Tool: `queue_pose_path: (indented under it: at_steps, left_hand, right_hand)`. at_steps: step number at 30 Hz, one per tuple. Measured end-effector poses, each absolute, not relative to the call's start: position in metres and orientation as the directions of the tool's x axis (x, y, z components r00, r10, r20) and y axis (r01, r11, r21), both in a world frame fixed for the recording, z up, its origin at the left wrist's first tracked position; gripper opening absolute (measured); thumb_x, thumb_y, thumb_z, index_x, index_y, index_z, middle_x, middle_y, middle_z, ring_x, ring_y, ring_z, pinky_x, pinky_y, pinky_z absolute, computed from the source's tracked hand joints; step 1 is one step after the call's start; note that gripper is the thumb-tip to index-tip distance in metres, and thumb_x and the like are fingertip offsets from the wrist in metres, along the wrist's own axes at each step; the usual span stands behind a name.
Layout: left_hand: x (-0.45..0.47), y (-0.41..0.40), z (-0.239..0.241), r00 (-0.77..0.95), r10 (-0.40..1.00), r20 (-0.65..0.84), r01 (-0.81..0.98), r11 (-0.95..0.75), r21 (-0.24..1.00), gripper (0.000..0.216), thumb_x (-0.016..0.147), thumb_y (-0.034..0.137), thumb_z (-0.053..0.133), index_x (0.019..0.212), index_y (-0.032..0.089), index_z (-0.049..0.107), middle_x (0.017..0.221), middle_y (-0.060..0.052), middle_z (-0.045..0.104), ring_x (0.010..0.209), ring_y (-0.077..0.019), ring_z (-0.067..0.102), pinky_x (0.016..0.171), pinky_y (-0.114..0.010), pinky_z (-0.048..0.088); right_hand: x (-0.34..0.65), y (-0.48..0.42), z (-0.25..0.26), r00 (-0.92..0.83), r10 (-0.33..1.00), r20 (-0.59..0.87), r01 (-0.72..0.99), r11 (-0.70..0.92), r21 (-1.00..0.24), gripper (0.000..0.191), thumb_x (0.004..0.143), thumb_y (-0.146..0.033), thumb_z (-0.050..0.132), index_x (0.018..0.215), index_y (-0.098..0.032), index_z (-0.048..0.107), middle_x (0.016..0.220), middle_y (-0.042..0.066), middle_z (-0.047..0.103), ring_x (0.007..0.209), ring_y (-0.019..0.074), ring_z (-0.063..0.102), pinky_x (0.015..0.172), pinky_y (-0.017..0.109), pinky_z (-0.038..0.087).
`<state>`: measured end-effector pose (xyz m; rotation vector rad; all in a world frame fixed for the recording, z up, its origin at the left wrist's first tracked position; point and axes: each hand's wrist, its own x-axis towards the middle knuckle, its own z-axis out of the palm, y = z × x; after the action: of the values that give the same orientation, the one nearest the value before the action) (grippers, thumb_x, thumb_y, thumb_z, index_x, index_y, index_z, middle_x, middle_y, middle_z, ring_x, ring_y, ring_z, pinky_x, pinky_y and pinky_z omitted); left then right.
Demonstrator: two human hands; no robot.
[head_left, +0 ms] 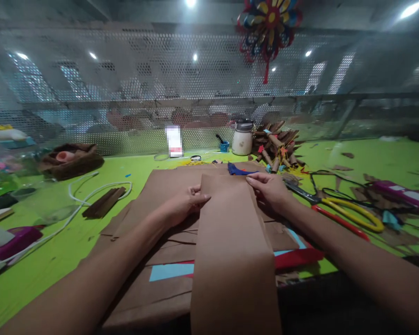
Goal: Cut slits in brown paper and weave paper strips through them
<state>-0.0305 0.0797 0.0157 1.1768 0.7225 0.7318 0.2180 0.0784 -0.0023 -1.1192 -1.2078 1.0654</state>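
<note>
A long strip of brown paper [235,242] runs from the middle of the table toward me and bends down over the front edge. My left hand [186,204] pinches its left side near the far end, thumb on top. At the far right corner, my right hand [270,190] grips the same strip between thumb and fingers. Beneath lie larger brown paper sheets [171,181], with a light blue paper piece [171,272] and a red paper piece [296,259] showing on either side of the strip. A dark blue item [240,170] rests just beyond the strip.
Scissors [352,214] with yellow and red handles lie right of my right hand. Behind stand a white jar [242,139] and a heap of rolled brown paper pieces [277,144]. A white cable [70,211] and folded brown strips [103,203] are at left, before a mesh screen [132,88].
</note>
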Motion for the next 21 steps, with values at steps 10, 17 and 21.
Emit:
queue_pose_path:
  at_steps: [10, 17, 21]
  left_hand:
    - [-0.028, 0.081, 0.012, 0.482, 0.873, -0.073, -0.184, 0.183, 0.966, 0.04, 0.075, 0.022, 0.069, 0.113, 0.017, 0.06, 0.095, -0.01, 0.07, 0.075, -0.0179, 0.067, 0.07, -0.03, 0.053]
    - [-0.021, 0.077, 0.025, 0.37, 0.929, 0.011, -0.179, 0.06, 0.982, 0.03, 0.081, 0.027, 0.062, 0.109, 0.016, 0.061, 0.093, -0.009, 0.069, 0.074, -0.0182, 0.065, 0.067, -0.031, 0.052]
    - [-0.016, 0.081, 0.027, 0.335, 0.94, 0.061, -0.169, -0.003, 0.986, 0.025, 0.084, 0.03, 0.058, 0.103, 0.014, 0.062, 0.092, -0.009, 0.068, 0.076, -0.0185, 0.065, 0.07, -0.032, 0.051]
  right_hand:
    - [0.221, 0.081, -0.002, -0.065, 0.989, 0.129, -0.261, 0.108, -0.959, 0.042, 0.061, -0.031, 0.079, 0.097, -0.018, 0.062, 0.075, 0.001, 0.065, 0.06, 0.0112, 0.058, 0.055, 0.024, 0.047]
    - [0.223, 0.073, 0.014, -0.206, 0.965, 0.165, -0.322, 0.092, -0.942, 0.049, 0.061, -0.023, 0.078, 0.106, -0.021, 0.06, 0.093, 0.003, 0.068, 0.075, 0.0148, 0.062, 0.064, 0.027, 0.051]
    - [0.224, 0.071, 0.02, -0.197, 0.962, 0.191, -0.267, 0.135, -0.954, 0.042, 0.062, -0.026, 0.077, 0.101, -0.021, 0.063, 0.09, 0.003, 0.068, 0.072, 0.0146, 0.062, 0.064, 0.028, 0.051]
